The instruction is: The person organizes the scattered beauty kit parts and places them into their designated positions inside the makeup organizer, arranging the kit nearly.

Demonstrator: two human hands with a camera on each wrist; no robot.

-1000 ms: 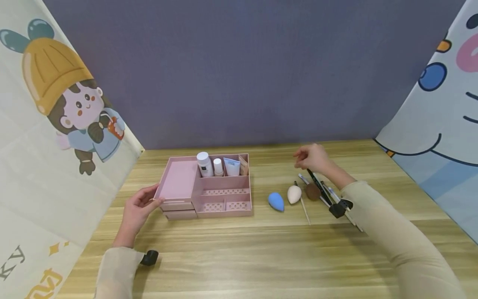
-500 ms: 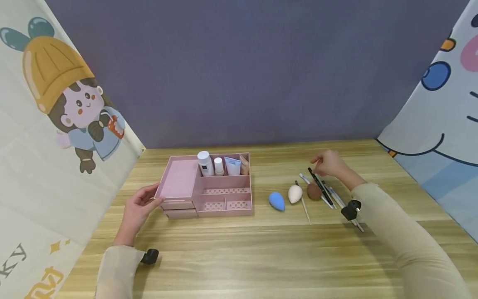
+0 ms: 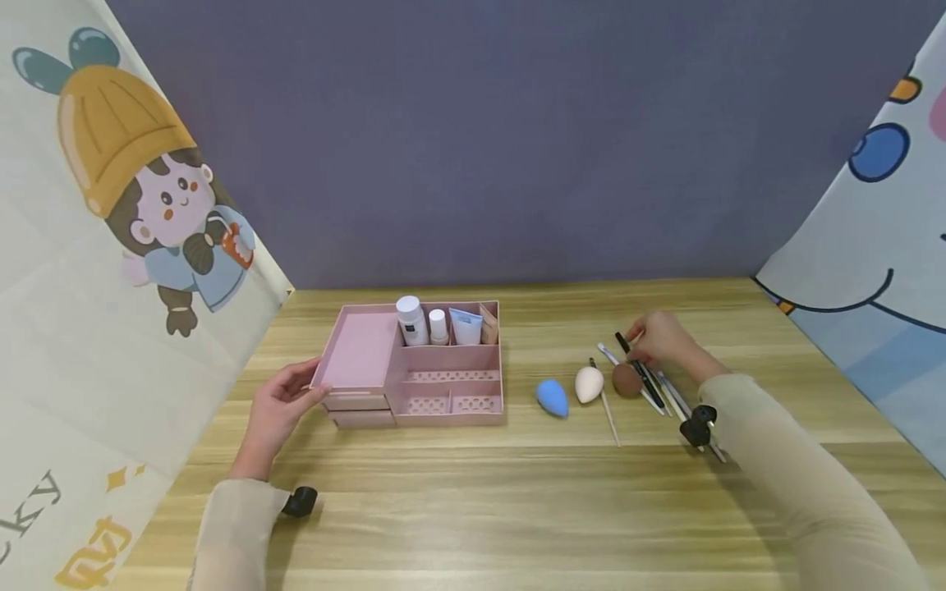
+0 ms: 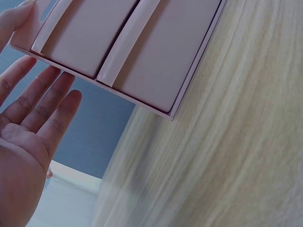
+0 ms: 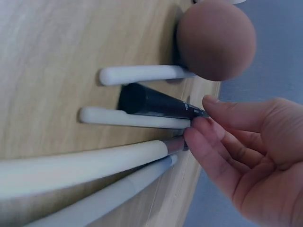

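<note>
A pink desktop organizer (image 3: 451, 359) with two drawers (image 4: 90, 38) stands left of centre. At its front left corner my left hand (image 3: 281, 406) holds it, thumb on the top edge and fingers along the side. Over a loose group of makeup tools on the right, my right hand (image 3: 665, 341) pinches the far end of a black pen (image 5: 156, 101) between thumb and fingers. A round brown sponge (image 5: 216, 40) lies beside the pen. Several pale-handled brushes (image 5: 90, 163) lie around it, partly overlapped by the wrist camera in the head view.
White bottles (image 3: 411, 322), a light blue tube (image 3: 466, 327) and a tan packet (image 3: 489, 326) stand in the organizer's back compartments. A blue sponge (image 3: 553, 398) and a cream sponge (image 3: 589, 384) lie between organizer and pen. A dark blue panel (image 3: 502, 164) stands behind the table.
My right hand has come down and to the right, from beyond the black pen's far end onto it. My left hand keeps its place at the organizer.
</note>
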